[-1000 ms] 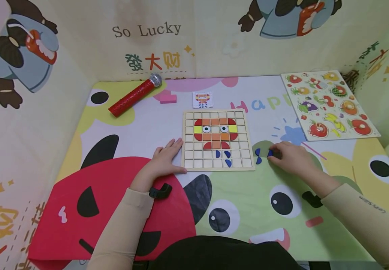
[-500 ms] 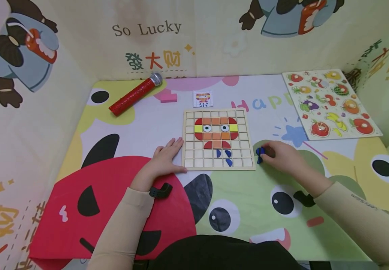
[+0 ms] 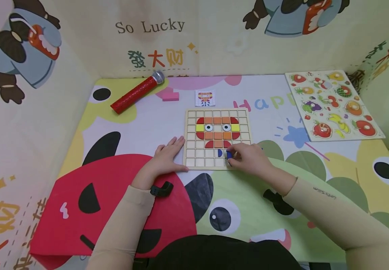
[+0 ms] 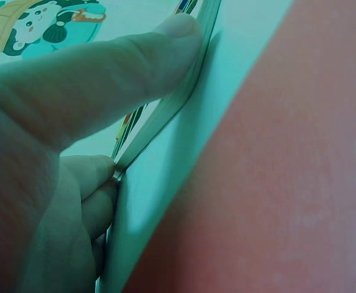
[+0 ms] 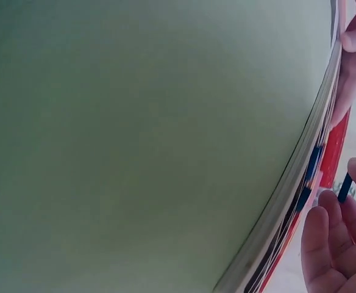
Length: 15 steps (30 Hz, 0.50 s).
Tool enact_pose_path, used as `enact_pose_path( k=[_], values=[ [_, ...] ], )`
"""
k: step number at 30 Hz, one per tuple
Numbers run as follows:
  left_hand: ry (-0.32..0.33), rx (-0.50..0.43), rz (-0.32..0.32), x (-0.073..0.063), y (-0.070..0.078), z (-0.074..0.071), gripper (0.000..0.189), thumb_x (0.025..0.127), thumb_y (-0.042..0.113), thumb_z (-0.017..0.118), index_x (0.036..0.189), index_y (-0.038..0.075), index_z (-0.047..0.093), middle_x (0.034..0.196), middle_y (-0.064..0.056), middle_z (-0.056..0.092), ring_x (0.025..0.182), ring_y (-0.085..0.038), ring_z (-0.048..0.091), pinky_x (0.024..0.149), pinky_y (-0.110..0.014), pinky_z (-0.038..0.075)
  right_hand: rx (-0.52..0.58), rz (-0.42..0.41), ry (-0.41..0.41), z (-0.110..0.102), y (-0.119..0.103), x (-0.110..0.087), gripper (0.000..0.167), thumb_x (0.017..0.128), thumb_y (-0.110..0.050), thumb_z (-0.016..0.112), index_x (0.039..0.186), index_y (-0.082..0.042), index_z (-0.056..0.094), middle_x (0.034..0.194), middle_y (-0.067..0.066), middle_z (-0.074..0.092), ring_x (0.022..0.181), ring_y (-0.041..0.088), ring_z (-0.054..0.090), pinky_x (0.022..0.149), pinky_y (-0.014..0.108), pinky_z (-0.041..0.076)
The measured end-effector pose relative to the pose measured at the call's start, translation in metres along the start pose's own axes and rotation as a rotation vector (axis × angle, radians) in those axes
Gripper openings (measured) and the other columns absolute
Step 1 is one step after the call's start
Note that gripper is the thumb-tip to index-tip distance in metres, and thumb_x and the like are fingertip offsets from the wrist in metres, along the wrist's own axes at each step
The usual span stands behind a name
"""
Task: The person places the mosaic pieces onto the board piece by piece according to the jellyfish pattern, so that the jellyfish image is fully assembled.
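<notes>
A wooden grid board (image 3: 196, 153) lies mid-table, with red, orange and yellow tiles and two eye tiles forming a pattern. Below them a blue half-round tile (image 3: 219, 153) sits in a cell; other blue tiles nearby are mostly covered by the right hand. My right hand (image 3: 250, 159) is over the lower right of the board and pinches a small blue tile (image 5: 345, 187) between thumb and fingertips, seen edge-on in the right wrist view. At the board's left edge rests my left hand (image 3: 165, 160), fingers extended; its thumb (image 4: 181, 43) touches the board's side in the left wrist view.
A small pattern card (image 3: 205, 98) lies behind the board. Toward the back left are a red glittery microphone (image 3: 135, 94) and a pink block (image 3: 170, 96). A fruit puzzle board (image 3: 320, 114) occupies the back right. Printed cloth covers table and walls.
My right hand has moved left, from the blue tiles beside the board to over the board's lower cells, carrying a blue tile. The left hand stays at the board's edge.
</notes>
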<state>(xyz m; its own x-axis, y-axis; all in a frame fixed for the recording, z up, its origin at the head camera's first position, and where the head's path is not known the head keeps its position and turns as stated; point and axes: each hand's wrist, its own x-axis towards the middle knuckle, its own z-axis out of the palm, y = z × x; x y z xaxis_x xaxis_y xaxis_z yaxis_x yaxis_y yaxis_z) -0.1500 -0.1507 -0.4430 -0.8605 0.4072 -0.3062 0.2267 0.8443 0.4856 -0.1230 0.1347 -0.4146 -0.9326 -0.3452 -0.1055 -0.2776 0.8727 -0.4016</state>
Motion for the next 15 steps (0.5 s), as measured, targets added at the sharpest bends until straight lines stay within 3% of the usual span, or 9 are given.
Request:
enact_pose_path(
  k=[5,15],
  values=[
    [0.000,0.011,-0.004,0.001,-0.001,0.000,0.107,0.064,0.045,0.076,0.147,0.024,0.013,0.153,0.004,0.014,0.141,-0.020,0.005,0.108,-0.051,0.013,-0.029,-0.020,-0.013,0.004,-0.010,0.003,0.030,0.078,-0.030,0.067,0.103,-0.013,0.065,0.080,-0.003,0.064,0.073,0.012,0.054,0.067,0.033,0.031],
    [0.002,0.019,0.002,0.002,-0.002,0.001,0.107,0.064,0.047,0.076,0.147,0.024,0.012,0.153,0.004,0.014,0.141,-0.020,0.005,0.107,-0.050,0.013,-0.145,-0.085,0.010,0.012,-0.015,0.003,0.028,0.078,-0.036,0.067,0.098,-0.017,0.066,0.096,-0.001,0.065,0.088,0.014,0.057,0.071,0.034,0.035]
  ],
)
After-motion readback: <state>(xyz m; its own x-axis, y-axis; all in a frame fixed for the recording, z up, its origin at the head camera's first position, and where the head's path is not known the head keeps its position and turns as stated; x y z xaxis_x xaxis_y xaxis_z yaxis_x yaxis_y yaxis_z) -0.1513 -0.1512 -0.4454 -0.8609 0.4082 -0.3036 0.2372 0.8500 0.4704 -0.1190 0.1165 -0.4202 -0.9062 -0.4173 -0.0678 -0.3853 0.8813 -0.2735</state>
